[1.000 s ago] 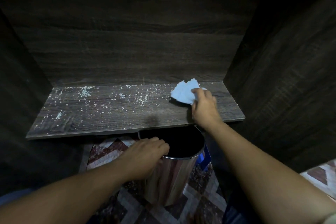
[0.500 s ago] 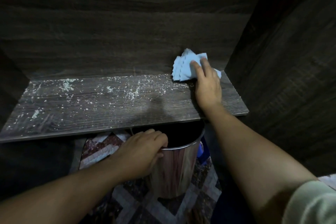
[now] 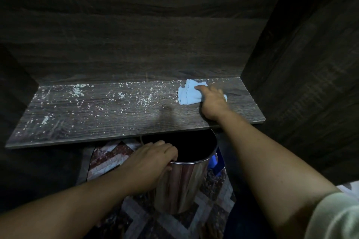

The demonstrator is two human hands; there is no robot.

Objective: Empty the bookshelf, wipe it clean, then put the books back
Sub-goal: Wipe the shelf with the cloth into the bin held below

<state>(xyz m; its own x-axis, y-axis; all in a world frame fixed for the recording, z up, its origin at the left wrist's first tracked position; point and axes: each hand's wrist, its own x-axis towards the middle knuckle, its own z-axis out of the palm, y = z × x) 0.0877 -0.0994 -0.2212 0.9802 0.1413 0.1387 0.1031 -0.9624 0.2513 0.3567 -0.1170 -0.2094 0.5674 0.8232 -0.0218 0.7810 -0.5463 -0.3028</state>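
A dark wooden shelf board (image 3: 108, 120) holds no books and is strewn with white crumbs and dust, mostly on its left and middle. My right hand (image 3: 212, 103) presses a light blue cloth (image 3: 189, 94) flat onto the board near the back right corner, fingers stretched over it. Below the shelf's front edge, my left hand (image 3: 149, 163) grips the rim of a shiny metal bin (image 3: 182, 184), fingers curled over the rim. No books are in view.
The shelf's dark side walls (image 3: 303, 75) and back panel (image 3: 136, 35) close in the board. A patterned tiled floor (image 3: 108, 161) lies under the bin. Something blue (image 3: 214, 161) sits behind the bin to the right.
My right hand went with the cloth to the back wall and now lies a little forward of it on the board. The left hand keeps its grip on the bin rim.
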